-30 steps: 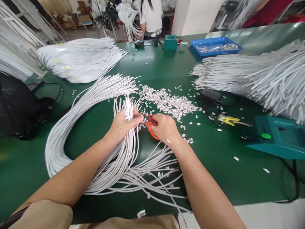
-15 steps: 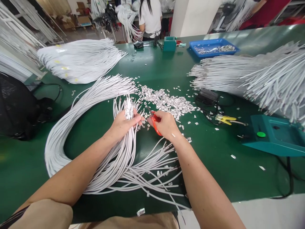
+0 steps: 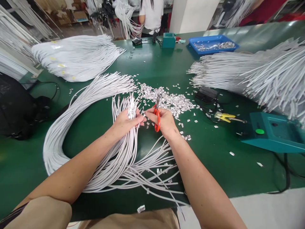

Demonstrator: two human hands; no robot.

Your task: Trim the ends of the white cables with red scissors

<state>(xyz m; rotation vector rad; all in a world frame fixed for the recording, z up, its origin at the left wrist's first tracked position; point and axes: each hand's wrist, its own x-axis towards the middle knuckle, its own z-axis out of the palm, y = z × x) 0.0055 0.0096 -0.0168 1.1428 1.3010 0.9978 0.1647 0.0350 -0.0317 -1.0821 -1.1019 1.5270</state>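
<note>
My left hand [image 3: 126, 122] is closed round a bunch of white cables [image 3: 124, 149] near their ends, which stick up above my fingers. My right hand [image 3: 164, 122] grips red-handled scissors [image 3: 156, 118] with the blades pointing up and away, right beside the left hand's fingertips. A heap of small silvery cut-off pieces [image 3: 168, 101] lies just beyond both hands on the green table [image 3: 152, 66]. The cables loop out to the left and fan out loosely under my forearms.
Big white cable bundles lie at the back left [image 3: 73, 58] and right [image 3: 250, 74]. A teal device [image 3: 274, 132] with a green button, yellow pliers [image 3: 225, 117] and a black adapter [image 3: 206, 94] sit at right. A blue tray [image 3: 212, 44] and a person [image 3: 152, 16] are at the far end.
My right hand turned the scissors from pointing left at the cable ends to pointing upward, and drew slightly nearer my left hand. My left hand kept its hold on the cables.
</note>
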